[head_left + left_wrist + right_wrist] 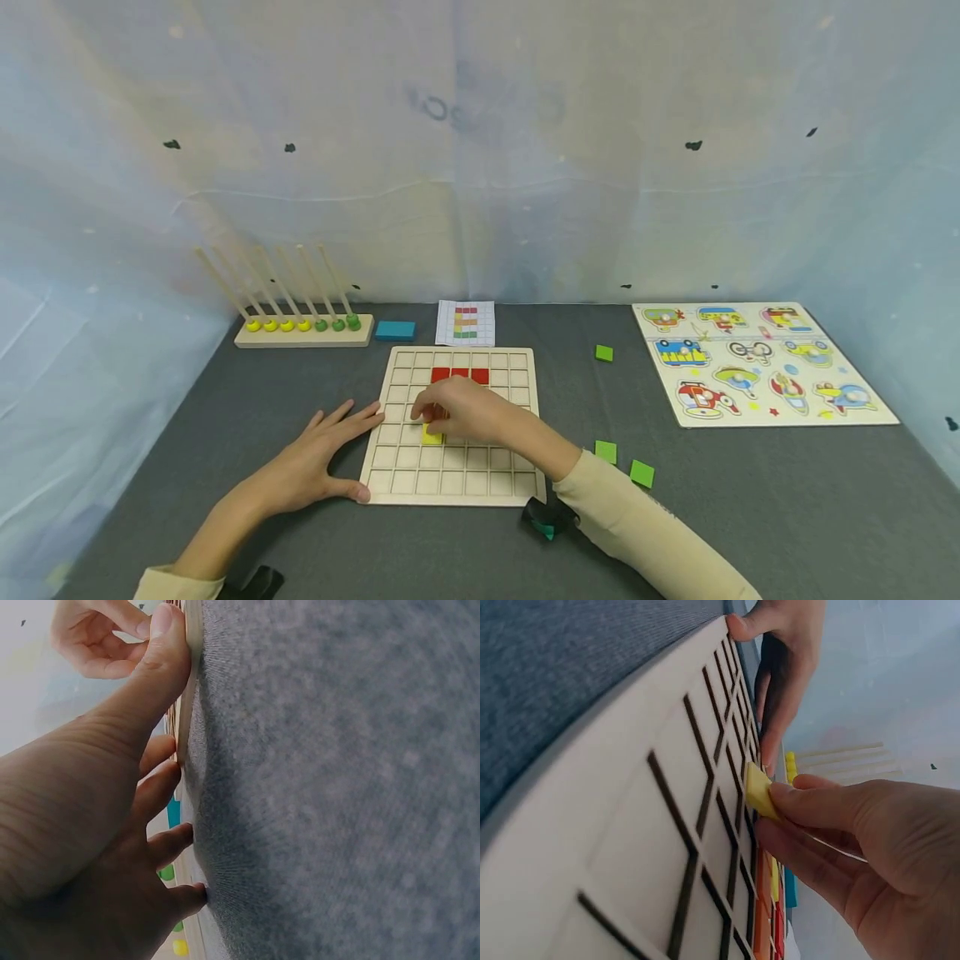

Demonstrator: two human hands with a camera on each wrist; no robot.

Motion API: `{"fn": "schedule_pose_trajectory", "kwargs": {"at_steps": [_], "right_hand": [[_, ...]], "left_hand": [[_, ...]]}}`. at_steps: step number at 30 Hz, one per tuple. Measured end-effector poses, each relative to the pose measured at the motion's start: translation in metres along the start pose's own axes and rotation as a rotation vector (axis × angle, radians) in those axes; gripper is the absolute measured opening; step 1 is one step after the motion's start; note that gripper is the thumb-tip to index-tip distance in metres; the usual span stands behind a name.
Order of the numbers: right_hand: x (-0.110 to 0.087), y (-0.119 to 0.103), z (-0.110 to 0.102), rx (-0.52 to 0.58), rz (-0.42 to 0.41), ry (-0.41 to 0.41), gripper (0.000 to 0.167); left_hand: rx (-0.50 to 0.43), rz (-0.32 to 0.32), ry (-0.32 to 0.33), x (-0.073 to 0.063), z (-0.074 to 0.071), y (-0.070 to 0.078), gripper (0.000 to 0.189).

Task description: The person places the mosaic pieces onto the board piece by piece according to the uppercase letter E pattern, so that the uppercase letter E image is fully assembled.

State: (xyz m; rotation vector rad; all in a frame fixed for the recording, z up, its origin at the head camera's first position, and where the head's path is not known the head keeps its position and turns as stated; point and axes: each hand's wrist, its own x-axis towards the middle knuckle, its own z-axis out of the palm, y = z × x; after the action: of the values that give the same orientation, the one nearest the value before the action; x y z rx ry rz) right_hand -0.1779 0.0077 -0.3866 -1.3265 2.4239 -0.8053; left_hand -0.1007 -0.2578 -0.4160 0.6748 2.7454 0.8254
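On the dark table lies a wooden grid board (420, 483) with three red tiles (460, 374) in one of its upper rows. My right hand (472, 410) pinches a yellow square tile (759, 792) between thumb and fingers, tilted close over the board's left-middle cells. Below the red row, orange tiles (763, 900) show in the right wrist view; from the head they are hidden by the hand. My left hand (311, 467) is spread at the board's left edge, its thumb and index fingertip touching the rim and the other fingers reaching onto the table.
A printed pattern card (483, 325) lies behind the board, beside a blue block (395, 331). At back left stands a peg rack (303, 337) with yellow and green beads. Loose green tiles (642, 473) lie to the right, before a vehicle puzzle board (765, 367).
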Motion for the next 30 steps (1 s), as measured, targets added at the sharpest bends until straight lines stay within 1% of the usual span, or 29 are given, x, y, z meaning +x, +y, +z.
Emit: {"fn": "schedule_pose_trajectory", "kwargs": {"at_steps": [6,9,16,20,25,30], "right_hand": [[0.001,0.001,0.004,-0.029,0.015,0.024,0.016],[0.001,0.001,0.005,-0.037,0.016,0.024,0.014],[-0.005,0.002,-0.001,-0.013,0.013,0.027,0.015],[-0.016,0.013,-0.012,-0.001,0.028,0.06,0.016],[-0.034,0.035,-0.032,0.03,0.078,0.118,0.019],[-0.06,0.056,-0.056,-0.012,0.132,0.184,0.021]], "left_hand": [[0.004,0.001,0.004,0.0,0.0,0.001,0.1],[0.006,0.004,0.007,0.0,0.0,0.001,0.1],[-0.002,-0.008,-0.004,0.001,0.0,0.0,0.101],[-0.005,-0.016,-0.012,0.002,0.0,0.001,0.102],[0.003,-0.019,-0.013,0.002,0.001,0.001,0.103],[0.004,-0.023,-0.011,0.002,0.001,0.001,0.103]]}}
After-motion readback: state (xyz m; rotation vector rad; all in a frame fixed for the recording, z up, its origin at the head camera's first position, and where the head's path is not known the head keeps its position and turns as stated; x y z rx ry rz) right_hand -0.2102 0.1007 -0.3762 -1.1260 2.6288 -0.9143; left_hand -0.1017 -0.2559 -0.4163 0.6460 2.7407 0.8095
